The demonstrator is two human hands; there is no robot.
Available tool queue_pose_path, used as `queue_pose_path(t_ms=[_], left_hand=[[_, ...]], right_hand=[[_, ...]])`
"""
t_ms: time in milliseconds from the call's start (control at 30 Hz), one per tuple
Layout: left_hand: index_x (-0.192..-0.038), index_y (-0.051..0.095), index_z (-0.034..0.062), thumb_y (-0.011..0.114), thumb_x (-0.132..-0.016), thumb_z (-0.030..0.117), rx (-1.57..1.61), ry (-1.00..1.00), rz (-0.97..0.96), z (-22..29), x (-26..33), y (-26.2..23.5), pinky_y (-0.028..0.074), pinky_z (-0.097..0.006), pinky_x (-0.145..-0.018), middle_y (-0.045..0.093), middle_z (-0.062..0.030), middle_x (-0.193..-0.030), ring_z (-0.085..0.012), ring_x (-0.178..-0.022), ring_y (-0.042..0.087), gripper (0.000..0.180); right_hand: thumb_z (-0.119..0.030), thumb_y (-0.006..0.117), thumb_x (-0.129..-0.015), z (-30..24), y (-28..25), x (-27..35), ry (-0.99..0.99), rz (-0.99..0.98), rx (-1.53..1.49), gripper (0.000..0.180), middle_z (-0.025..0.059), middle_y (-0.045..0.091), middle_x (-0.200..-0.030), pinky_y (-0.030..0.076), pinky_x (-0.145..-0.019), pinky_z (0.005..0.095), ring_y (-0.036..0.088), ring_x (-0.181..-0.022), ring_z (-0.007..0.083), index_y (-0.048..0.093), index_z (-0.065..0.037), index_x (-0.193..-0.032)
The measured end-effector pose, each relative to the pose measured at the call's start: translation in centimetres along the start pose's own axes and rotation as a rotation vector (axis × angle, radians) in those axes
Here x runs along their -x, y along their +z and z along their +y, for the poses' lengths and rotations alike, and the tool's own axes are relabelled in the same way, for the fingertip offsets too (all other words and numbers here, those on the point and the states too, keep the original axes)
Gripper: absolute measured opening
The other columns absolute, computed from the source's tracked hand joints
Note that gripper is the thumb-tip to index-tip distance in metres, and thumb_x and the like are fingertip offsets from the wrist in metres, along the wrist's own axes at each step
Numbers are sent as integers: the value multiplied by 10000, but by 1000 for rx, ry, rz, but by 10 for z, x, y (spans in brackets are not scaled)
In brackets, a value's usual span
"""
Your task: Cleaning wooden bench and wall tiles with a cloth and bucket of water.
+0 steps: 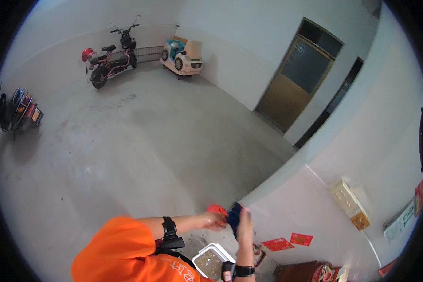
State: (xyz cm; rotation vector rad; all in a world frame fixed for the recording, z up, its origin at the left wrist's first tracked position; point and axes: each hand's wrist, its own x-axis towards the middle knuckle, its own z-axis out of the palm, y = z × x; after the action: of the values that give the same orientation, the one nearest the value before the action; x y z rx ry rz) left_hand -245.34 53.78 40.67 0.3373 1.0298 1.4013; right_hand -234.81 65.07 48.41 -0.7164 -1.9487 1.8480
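My left hand reaches in from the left, its fingers closed around a small bright red thing whose kind I cannot make out. Directly to its right, my right hand grips a dark blue, soft-looking thing, slightly blurred. The red and the blue things nearly touch, or touch; which one I cannot tell. Below both hands, close to my body, stands a white plastic tub with murky greyish-brown contents. Dark bands with small devices sit on both my wrists.
A wall with red paper strips runs close by my right hand. Near my lower right is a reddish-brown cabinet with things on it. Farther off are a parked electric scooter, a toy ride-on car, another scooter and a door.
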Motion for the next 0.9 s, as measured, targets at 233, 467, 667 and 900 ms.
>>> queue_pose_path(t_ms=[233, 467, 667, 900], left_hand=[[-1194, 457, 32, 549, -843, 364, -136, 731, 218, 134, 156, -116, 346, -357, -964, 499, -132, -1150, -238, -1122, 445, 492], [-1184, 465, 33, 572, -826, 329, -228, 790, 279, 214, 143, -220, 363, -357, -931, 507, -126, -1116, -240, -1082, 464, 477], [-1176, 473, 34, 591, -812, 299, -387, 878, 471, 318, 100, -334, 377, -357, -903, 514, -121, -1087, -242, -1048, 481, 466], [-1166, 481, 35, 614, -795, 264, -716, 982, 948, 445, 130, -464, 394, -357, -870, 523, -116, -1052, -245, -1008, 500, 456]], right_hand=[[-259, 560, -855, -124, 230, -55, -665, -636, 390, 491, 151, 419, -1268, 336, -954, 345, 409, -1148, 275, 420, -33, -1267], [-268, 394, -944, -101, 308, -215, 427, -986, -685, 346, 100, 599, -949, 508, -579, 282, 614, -744, 208, 457, -24, -1182], [-213, 447, -925, -103, 352, -349, 293, -950, -530, 333, 128, 606, -960, 518, -676, 314, 622, -796, 219, 450, 10, -1172], [-243, 564, -864, -108, 465, -553, -220, -866, -98, 625, 132, 462, -1185, 411, -884, 317, 478, -1068, 209, 234, -41, -1355]])
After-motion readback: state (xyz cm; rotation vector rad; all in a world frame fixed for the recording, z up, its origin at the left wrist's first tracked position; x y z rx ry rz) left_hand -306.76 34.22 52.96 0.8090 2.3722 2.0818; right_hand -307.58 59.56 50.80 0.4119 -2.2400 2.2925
